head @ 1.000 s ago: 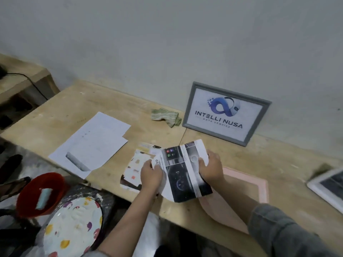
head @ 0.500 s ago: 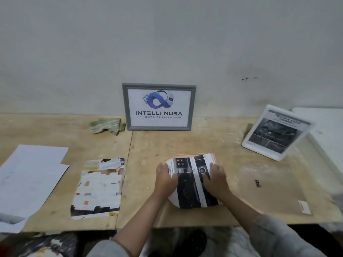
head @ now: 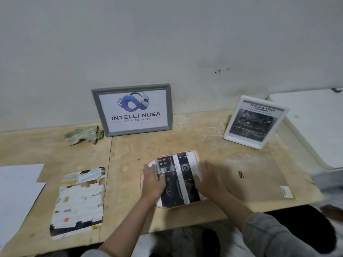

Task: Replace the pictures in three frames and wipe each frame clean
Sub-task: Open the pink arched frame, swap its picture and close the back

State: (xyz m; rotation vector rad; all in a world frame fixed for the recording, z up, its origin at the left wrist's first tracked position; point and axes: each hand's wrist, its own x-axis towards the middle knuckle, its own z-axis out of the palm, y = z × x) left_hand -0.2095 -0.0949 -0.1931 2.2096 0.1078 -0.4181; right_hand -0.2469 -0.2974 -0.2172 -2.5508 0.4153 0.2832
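A dark car-interior picture (head: 179, 180) lies on a pink frame (head: 194, 152) flat on the wooden table (head: 194, 141), near its front edge. My left hand (head: 153, 180) presses flat on the picture's left side. My right hand (head: 207, 179) lies flat on its right side. A grey frame (head: 168, 106) with a logo picture leans against the wall. A white frame (head: 255, 123) with a dark vehicle picture stands at the right. A green cloth (head: 83, 136) sits crumpled left of the grey frame.
A removed colourful picture (head: 79, 201) lies at the left, with white paper sheets (head: 16, 191) beyond it. A clear sheet (head: 259, 175) with a small black clip (head: 241, 174) on it lies right of my hands. A white surface (head: 311, 127) adjoins the table's right end.
The picture was held curled above the table; now it lies flat on the pink frame under both hands. My view swung right and now faces the wall.
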